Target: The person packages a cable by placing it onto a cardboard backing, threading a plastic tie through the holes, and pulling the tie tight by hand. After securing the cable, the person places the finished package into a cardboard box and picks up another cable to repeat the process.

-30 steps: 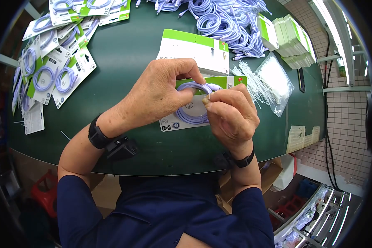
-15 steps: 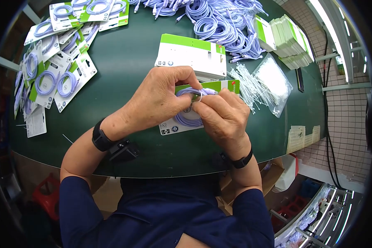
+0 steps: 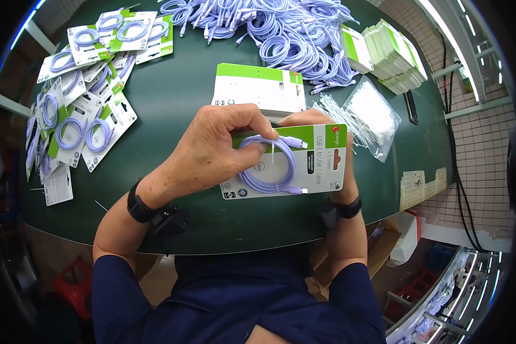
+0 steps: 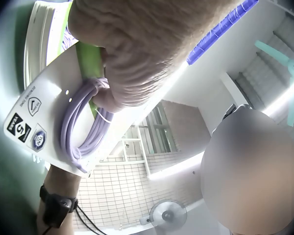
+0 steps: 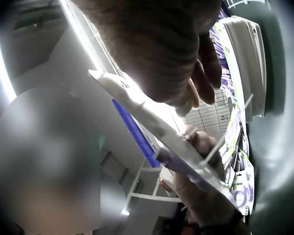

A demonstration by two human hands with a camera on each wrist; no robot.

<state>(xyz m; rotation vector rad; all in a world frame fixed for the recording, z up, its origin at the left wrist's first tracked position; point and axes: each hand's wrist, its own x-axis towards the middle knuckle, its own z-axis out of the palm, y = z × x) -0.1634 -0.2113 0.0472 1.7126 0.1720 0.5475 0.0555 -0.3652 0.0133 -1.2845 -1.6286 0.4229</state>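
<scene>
while the card [image 3: 321,166] was held up off the green table [image 3: 178,92], its printed face toward the head camera, the left hand [image 3: 212,146] pinched its green top edge, thumb pressed on the lilac cable [image 3: 269,169] that lay coiled flat against the card's front, with a white tie [image 3: 273,153] across the coil. the right hand [image 3: 307,118] was mostly hidden behind the card, fingers curled over its upper edge, gripping it. a stack of cards [image 3: 258,92] sat just beyond, and loose cables [image 3: 292,34] were heaped farther back.

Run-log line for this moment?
left hand: grips card top | right hand: holds card from behind | cable: coiled, tied to card
</scene>
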